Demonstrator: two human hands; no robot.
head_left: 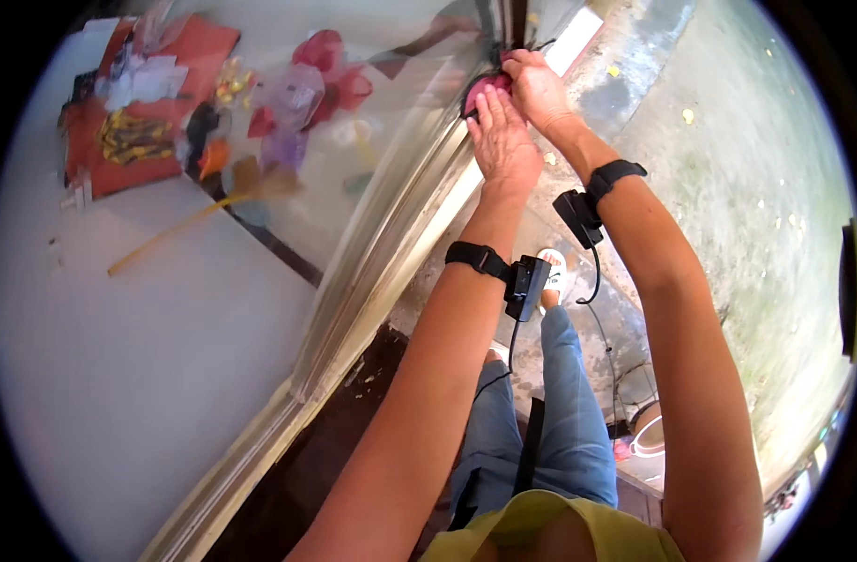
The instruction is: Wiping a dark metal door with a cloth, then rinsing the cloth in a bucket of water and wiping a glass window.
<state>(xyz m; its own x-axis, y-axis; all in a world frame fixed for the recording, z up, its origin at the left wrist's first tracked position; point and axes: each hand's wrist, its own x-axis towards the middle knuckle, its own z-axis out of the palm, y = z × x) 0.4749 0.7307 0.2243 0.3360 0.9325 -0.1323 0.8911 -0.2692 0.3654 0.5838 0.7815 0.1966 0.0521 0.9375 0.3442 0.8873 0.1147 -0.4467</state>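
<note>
A pinkish-red piece of cloth or pad [486, 91] with a dark edge sits bunched against the window frame [428, 173] at the upper middle. My left hand [506, 140] lies on it, its fingers stretched out and pressing against the frame side. Just right of that, my right hand [536, 89] is closed, with curled fingers at the cloth's upper end near the frame's dark corner. The fingertips of the right hand are partly hidden. Both wrists carry black straps with small box-shaped devices and cables.
Behind the glass are a red-orange mat [147, 103] with items on it, red and clear plastic bags [293, 98] and a yellow stick [180, 229]. Concrete ground [728, 187] stretches off to the right. A brown bucket [649, 431] with a white handle stands by my legs.
</note>
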